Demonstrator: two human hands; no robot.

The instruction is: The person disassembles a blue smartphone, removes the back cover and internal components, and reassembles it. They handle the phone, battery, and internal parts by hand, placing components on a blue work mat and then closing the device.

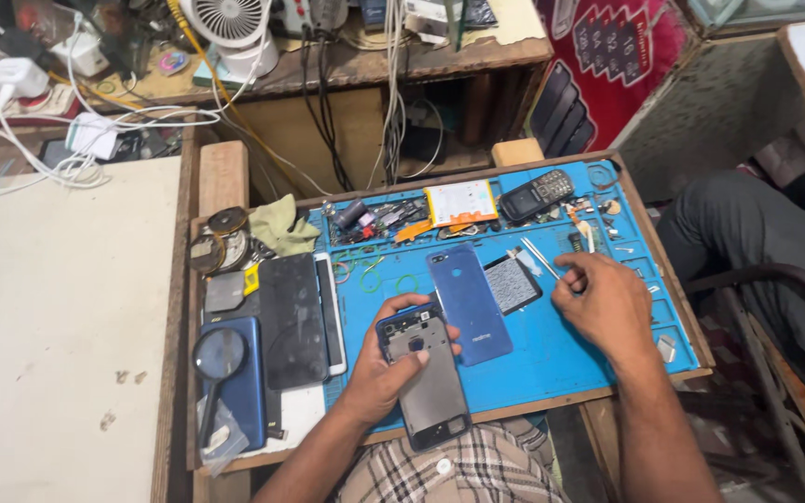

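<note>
Leftmost, on the wooden counter (225,186): round black-rimmed magnifying glass (219,355) lying on a blue phone body (249,391), beside a black rectangular glass screen panel (293,319) and a slim white phone frame (332,312). Centre, over the blue silicone repair mat (552,349): left hand (386,368), grip closed around an opened grey-and-blue phone chassis (426,377) held at the mat's near edge, just beside a loose blue plastic back cover (469,303). Rightward: right hand (607,303), fingers pinched on slim metal tweezers (540,258); black keypad phone (537,195) at the mat's far edge.
</note>
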